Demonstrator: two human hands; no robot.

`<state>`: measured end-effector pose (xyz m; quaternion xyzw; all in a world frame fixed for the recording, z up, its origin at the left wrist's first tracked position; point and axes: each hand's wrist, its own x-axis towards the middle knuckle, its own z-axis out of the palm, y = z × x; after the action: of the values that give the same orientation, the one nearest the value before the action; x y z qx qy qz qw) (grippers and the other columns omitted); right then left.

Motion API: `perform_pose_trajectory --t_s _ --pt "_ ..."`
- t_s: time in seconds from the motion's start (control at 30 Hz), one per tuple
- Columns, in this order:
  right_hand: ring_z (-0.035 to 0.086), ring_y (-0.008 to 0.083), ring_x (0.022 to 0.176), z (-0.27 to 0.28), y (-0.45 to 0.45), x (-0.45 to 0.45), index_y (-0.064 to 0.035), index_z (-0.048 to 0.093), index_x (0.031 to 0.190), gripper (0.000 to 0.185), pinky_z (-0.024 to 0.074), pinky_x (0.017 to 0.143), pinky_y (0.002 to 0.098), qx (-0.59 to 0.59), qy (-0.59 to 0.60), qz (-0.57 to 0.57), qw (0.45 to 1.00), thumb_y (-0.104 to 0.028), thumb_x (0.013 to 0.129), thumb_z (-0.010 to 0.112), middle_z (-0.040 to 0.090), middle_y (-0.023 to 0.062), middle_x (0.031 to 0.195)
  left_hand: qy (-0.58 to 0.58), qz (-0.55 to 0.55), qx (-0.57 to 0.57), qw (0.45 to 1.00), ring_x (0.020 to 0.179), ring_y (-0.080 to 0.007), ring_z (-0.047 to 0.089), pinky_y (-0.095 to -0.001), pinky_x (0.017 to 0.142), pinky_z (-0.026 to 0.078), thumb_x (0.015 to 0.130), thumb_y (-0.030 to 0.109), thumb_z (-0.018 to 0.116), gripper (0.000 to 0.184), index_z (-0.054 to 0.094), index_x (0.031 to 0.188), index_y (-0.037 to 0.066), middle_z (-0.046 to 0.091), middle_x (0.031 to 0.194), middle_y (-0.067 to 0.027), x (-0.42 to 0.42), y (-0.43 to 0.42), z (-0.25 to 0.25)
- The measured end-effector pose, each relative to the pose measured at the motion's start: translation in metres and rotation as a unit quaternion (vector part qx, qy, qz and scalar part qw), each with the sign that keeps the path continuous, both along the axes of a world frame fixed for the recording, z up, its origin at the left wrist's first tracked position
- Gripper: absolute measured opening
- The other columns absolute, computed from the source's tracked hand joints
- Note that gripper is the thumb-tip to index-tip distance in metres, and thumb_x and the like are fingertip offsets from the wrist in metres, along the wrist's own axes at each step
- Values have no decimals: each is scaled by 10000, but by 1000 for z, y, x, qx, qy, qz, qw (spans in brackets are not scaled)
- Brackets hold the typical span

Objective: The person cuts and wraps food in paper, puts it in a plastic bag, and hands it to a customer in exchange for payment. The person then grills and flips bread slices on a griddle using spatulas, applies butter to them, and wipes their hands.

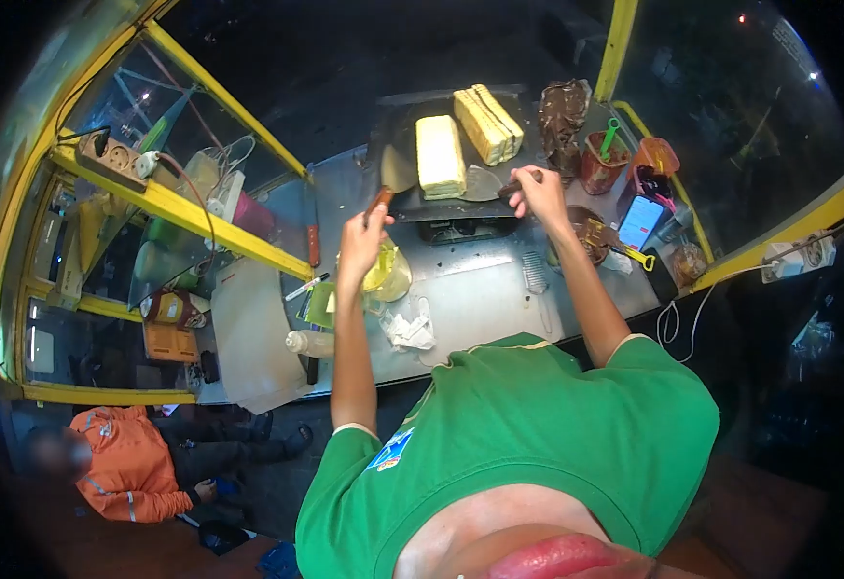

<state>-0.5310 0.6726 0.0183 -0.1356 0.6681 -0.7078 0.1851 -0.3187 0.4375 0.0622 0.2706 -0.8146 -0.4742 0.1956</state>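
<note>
Two stacks of pale yellow bread lie on a dark flat griddle [393,135]. The nearer bread stack [439,154] is one solid-looking block; the farther bread stack [489,124] sits tilted beside it, with lines between its slices. My left hand [362,236] is closed around the wooden handle of a scraper [399,170], its broad blade over the griddle left of the nearer stack. In my right hand [539,198] is the dark handle of a second scraper [484,183]. That blade rests low at the right side of the nearer stack.
Right of the griddle stand a brown-smeared wrapped bundle [564,121], a red tub [605,164] with a green-handled tool, and a lit phone [641,222]. A yellow tub [388,275], white bottle [309,343] and crumpled tissue [410,330] sit nearer me. A person in orange [132,463] is lower left.
</note>
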Motion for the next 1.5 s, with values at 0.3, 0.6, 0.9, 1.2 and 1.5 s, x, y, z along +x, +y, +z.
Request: perform_pose_trajectory --t_s 0.3,0.6,0.9,1.2,1.5 --pt "636 147 491 33 -53 13 -4 695 917 248 524 496 308 72 216 13 974 -221 865 585 684 88 671 10 7 -8 1000 571 -60 486 -241 522 365 974 366 544 408 692 897 -7 560 630 11 9 -10 -2" --pt "589 140 418 -8 -31 -4 33 677 898 251 469 400 267 -1 45 -25 999 -205 887 598 651 115 611 -63 -14 -36 997 658 -81 561 -248 599 440 972 392 547 435 666 1073 -15 651 799 -31 -1 -57 -18" --pt "666 375 719 51 -41 24 -105 670 920 200 519 653 448 163 380 -25 910 -270 840 592 662 180 727 -18 -6 -5 1000 570 -65 467 -246 514 350 959 397 544 398 703 920 34 581 652 9 3 -30 -5" --pt "669 374 722 38 -51 24 -76 654 928 178 528 655 451 166 401 11 901 -232 855 610 675 175 745 -98 -19 -248 964 796 -455 637 -486 700 481 948 391 511 471 644 846 -49 637 774 -278 -43 -12 7" --pt "669 184 676 41 -4 -32 -83 673 993 140 521 631 324 21 317 -173 932 -153 882 626 681 95 762 -64 31 -79 994 605 -233 648 -366 585 472 942 435 505 471 690 831 16 631 613 -111 -48 -35 7"
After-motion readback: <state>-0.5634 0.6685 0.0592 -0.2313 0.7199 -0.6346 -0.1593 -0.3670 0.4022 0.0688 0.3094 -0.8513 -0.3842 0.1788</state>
